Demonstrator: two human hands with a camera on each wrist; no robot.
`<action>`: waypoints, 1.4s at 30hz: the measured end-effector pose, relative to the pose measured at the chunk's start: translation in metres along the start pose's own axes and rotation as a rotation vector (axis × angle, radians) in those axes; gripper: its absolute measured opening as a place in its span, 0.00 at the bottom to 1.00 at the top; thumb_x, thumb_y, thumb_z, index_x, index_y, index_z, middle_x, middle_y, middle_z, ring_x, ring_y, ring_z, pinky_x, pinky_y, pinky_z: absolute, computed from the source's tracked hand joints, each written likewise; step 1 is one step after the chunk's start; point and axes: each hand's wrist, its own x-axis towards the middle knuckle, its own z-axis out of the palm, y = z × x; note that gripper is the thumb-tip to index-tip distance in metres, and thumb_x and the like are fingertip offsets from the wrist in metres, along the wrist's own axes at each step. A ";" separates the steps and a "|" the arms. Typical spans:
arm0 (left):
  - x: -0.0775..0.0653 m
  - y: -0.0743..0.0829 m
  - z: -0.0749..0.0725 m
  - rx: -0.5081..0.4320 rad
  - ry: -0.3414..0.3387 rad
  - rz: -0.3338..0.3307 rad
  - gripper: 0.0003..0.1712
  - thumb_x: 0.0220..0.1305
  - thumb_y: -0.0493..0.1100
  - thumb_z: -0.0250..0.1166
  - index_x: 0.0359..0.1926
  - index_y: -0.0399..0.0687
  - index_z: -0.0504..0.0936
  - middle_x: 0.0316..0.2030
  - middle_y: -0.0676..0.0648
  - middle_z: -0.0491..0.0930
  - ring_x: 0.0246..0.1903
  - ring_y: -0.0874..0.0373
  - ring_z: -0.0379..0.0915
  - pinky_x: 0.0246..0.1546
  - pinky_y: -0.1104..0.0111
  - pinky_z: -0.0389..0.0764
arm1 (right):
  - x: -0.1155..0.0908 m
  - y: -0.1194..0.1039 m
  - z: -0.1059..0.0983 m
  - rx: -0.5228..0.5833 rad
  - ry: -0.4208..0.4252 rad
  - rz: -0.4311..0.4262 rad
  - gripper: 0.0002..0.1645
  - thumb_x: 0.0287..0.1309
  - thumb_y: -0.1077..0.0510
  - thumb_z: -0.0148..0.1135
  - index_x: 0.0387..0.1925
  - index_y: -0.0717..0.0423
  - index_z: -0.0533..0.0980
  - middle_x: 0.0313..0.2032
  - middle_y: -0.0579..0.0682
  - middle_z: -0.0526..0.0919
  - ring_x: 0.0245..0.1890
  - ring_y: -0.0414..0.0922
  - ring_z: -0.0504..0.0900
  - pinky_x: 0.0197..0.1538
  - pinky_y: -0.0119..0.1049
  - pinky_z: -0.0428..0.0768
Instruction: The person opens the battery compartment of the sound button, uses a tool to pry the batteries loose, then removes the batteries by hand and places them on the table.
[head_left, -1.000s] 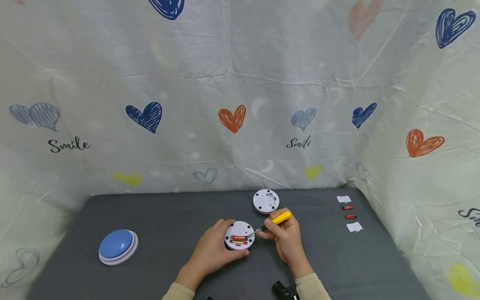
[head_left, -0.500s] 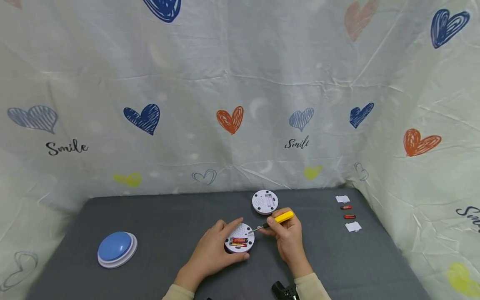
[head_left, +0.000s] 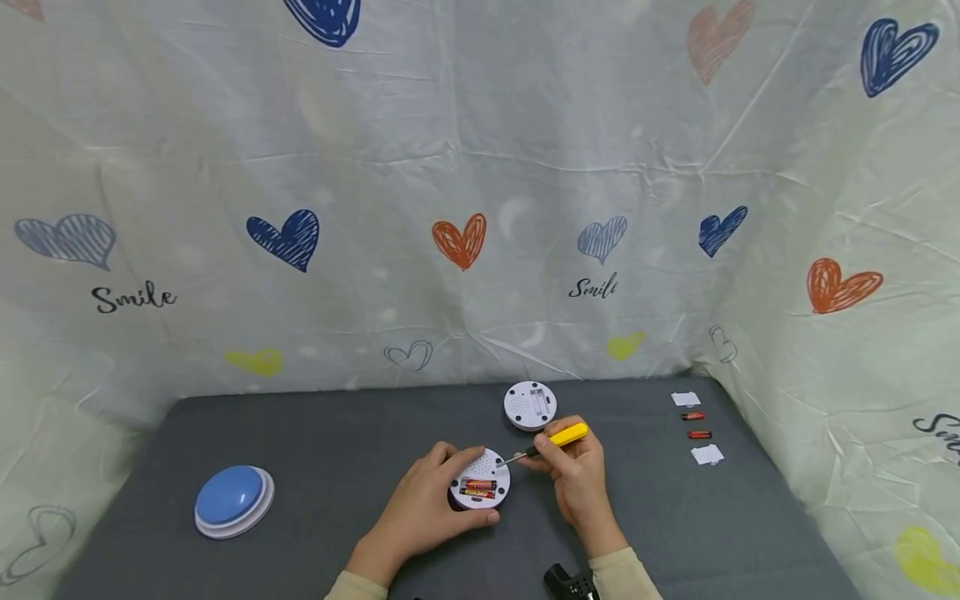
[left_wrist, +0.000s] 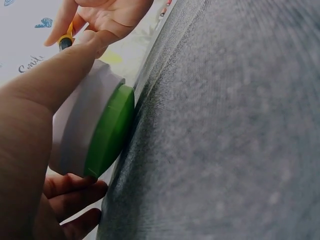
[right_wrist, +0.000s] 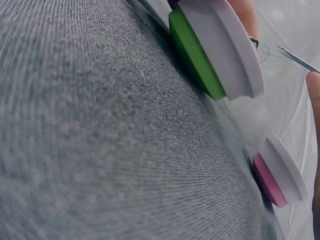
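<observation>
A round push button (head_left: 487, 463) with a white base and a green dome (left_wrist: 112, 132) lies dome down on the dark cloth. Its open battery bay shows two red-and-black batteries (head_left: 478, 488) side by side. My left hand (head_left: 423, 504) grips the base's rim, thumb at the near side and fingers at the far side. My right hand (head_left: 576, 475) holds a screwdriver (head_left: 567, 434) with a yellow handle. The screwdriver's tip (right_wrist: 283, 50) points at the underside, a small gap away in the right wrist view.
Behind stands an upturned pink button (head_left: 530, 406) with an open bay. A blue button (head_left: 231, 496) sits dome up at left. At right lie two white covers (head_left: 707, 454) and two loose batteries (head_left: 700, 435). A black device (head_left: 570, 582) is by the right wrist.
The screwdriver tip has gone from the batteries' right end to farther up the white underside. My left fingers have shifted on the far rim. The green button has tilted or turned slightly.
</observation>
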 end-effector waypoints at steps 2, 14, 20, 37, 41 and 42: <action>0.000 -0.001 0.000 -0.003 0.005 0.002 0.52 0.50 0.78 0.81 0.73 0.65 0.81 0.50 0.59 0.74 0.42 0.62 0.70 0.44 0.59 0.78 | 0.000 0.000 0.000 -0.001 -0.007 -0.001 0.17 0.70 0.77 0.64 0.47 0.82 0.63 0.40 0.54 0.76 0.37 0.44 0.86 0.42 0.53 0.91; 0.001 0.000 -0.004 -0.081 0.093 0.065 0.40 0.62 0.73 0.76 0.66 0.57 0.86 0.63 0.58 0.83 0.60 0.60 0.80 0.61 0.52 0.82 | 0.001 0.001 -0.001 0.011 -0.004 -0.010 0.13 0.68 0.78 0.64 0.45 0.77 0.67 0.40 0.53 0.77 0.36 0.44 0.87 0.41 0.52 0.91; 0.001 -0.002 -0.004 -0.043 0.189 0.094 0.29 0.67 0.64 0.78 0.60 0.53 0.89 0.49 0.61 0.84 0.49 0.67 0.81 0.52 0.59 0.84 | 0.001 0.000 0.000 0.021 0.012 -0.037 0.13 0.67 0.79 0.64 0.44 0.78 0.66 0.39 0.53 0.77 0.35 0.45 0.87 0.39 0.52 0.91; 0.001 -0.005 -0.007 -0.117 0.226 0.065 0.13 0.68 0.49 0.79 0.48 0.55 0.84 0.45 0.60 0.80 0.44 0.63 0.80 0.46 0.59 0.85 | -0.001 -0.002 0.003 -0.025 -0.059 -0.045 0.17 0.66 0.78 0.63 0.43 0.84 0.63 0.38 0.52 0.77 0.31 0.44 0.86 0.36 0.52 0.91; -0.001 -0.003 -0.009 -0.225 0.041 0.028 0.39 0.66 0.62 0.78 0.71 0.51 0.79 0.64 0.57 0.81 0.63 0.60 0.78 0.66 0.49 0.78 | -0.002 -0.004 0.006 -0.105 -0.112 -0.064 0.14 0.64 0.77 0.66 0.41 0.78 0.67 0.37 0.52 0.76 0.32 0.43 0.86 0.34 0.54 0.91; -0.001 -0.002 -0.009 -0.236 0.003 0.013 0.44 0.65 0.65 0.78 0.74 0.52 0.77 0.66 0.58 0.79 0.64 0.61 0.77 0.67 0.49 0.78 | -0.002 -0.004 0.006 -0.124 -0.123 -0.067 0.14 0.64 0.77 0.67 0.41 0.77 0.68 0.37 0.52 0.76 0.32 0.43 0.87 0.34 0.56 0.90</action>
